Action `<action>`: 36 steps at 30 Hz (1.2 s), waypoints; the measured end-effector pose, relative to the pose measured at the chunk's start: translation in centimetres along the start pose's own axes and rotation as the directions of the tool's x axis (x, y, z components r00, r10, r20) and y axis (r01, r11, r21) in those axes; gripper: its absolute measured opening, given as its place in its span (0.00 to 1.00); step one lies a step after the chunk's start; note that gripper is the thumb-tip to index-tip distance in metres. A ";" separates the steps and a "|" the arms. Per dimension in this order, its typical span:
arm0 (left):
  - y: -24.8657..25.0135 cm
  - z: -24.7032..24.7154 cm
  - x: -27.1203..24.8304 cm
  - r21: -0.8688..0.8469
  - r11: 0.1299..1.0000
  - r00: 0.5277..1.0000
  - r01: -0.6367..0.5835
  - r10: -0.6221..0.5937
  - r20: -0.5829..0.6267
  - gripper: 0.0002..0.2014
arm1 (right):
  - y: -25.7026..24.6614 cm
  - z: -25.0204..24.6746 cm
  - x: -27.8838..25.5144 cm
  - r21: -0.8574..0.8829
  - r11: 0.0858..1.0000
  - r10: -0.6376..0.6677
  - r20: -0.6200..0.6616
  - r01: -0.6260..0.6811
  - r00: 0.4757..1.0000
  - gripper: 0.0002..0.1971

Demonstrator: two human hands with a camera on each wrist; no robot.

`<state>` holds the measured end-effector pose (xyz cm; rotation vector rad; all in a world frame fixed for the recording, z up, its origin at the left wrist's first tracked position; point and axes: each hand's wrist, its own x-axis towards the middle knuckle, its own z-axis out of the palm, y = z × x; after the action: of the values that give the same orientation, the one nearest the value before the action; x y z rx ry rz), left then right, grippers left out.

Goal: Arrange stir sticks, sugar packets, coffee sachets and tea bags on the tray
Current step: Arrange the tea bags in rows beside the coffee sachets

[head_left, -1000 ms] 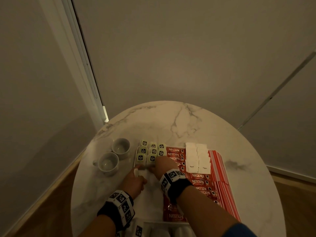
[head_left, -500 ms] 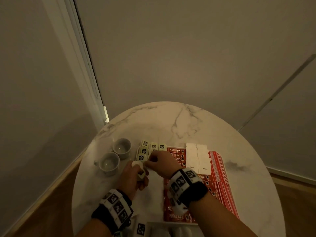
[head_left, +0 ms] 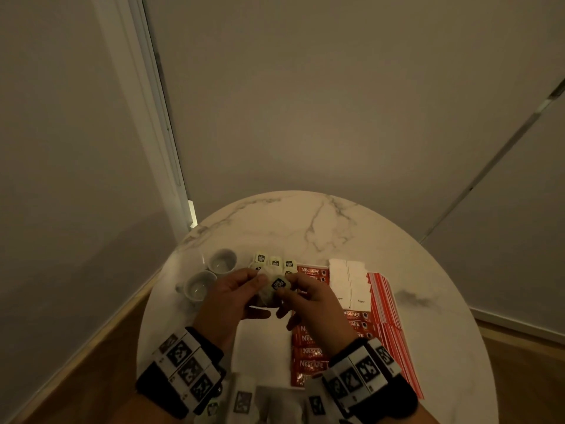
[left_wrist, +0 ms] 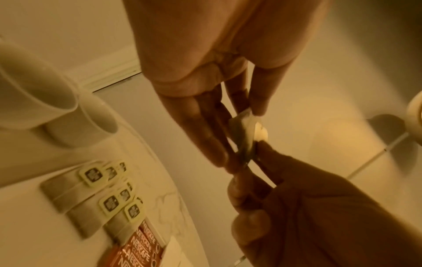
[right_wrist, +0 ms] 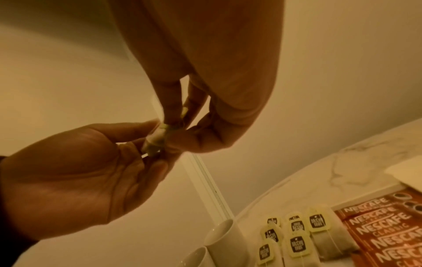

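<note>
Centrally, round marble desk [head_left: 305,228] sits against plain walls, wood floor at the edges. On it, a tray [head_left: 260,341] w/ white surface carries the laid-out goods; its edges are hard to trace in the dim light.

Right part of tray: red-and-white stir sticks [head_left: 386,304] in a long fanned row at the far right, white sugar packets [head_left: 348,280] overlapping just left of them, then red Nescafe coffee sachets [head_left: 308,353] stacked in a column running toward the person. Left of the sachets, tea bags [head_left: 275,261] lie in rows w/ tags up, approx. three across; right wrist view shows them touching the sachet column.

Two white cups [head_left: 211,273] stand on the desk left of the tea bags, side by side.

Both forearms reach in from the bottom, wrists w/ black-and-white marker bands, hands raised above the tray and meeting at the middle. Left hand [head_left: 229,298] palm partly turned inward, thumb & forefinger pinching one side of a single tea bag [head_left: 272,290]; other fingers extended, loosely apart. Right hand [head_left: 308,298] fingers [right_wrist: 169,101] pinch the opposite side, near its tag [head_left: 278,284], tips pressed together on it. Held tea bag is off the tray, between both hands, above the laid rows.
</note>
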<state>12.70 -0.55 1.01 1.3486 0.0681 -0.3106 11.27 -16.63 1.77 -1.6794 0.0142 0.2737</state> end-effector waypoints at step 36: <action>0.2 2.2 -4.2 0.553 0.664 0.854 -0.502 0.483 0.195 0.07 | -11.6 -1.5 -3.1 0.180 0.955 -0.224 -0.088 0.237 0.970 0.05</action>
<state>8.49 -1.91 2.67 1.9181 -0.4629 0.1369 10.44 -17.06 13.84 -1.4830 -0.1030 0.0375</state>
